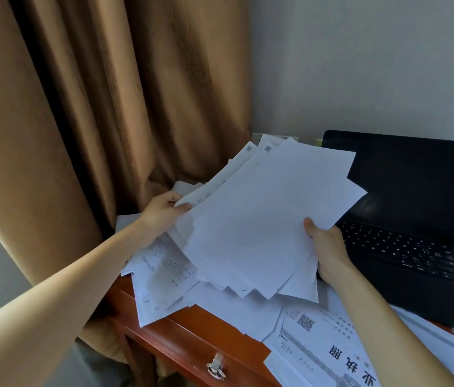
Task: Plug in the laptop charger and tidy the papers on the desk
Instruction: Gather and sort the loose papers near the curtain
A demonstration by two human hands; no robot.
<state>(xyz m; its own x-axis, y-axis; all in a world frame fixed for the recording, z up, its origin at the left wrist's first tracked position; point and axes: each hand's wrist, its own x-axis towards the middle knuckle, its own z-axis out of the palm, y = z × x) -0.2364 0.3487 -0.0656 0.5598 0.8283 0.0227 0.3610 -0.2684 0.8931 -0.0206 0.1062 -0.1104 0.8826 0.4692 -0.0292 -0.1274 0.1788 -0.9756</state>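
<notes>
A ragged stack of white papers [262, 219] is lifted above the desk between both hands. My left hand [164, 213] grips its left edge, thumb on top. My right hand [326, 244] grips its lower right edge, thumb on the top sheet. More loose printed sheets [161, 275] lie on the desk below, some overhanging the left edge. A large printed certificate [329, 356] lies at the front. An open black laptop [415, 219] with a dark screen sits on the right. No charger shows.
The red-brown wooden desk [192, 331] has a drawer with a metal pull [216, 368] at the front. A tan curtain [94, 121] hangs left, touching the desk corner. A wall outlet plate [258, 136] peeks out behind the papers. Grey wall behind.
</notes>
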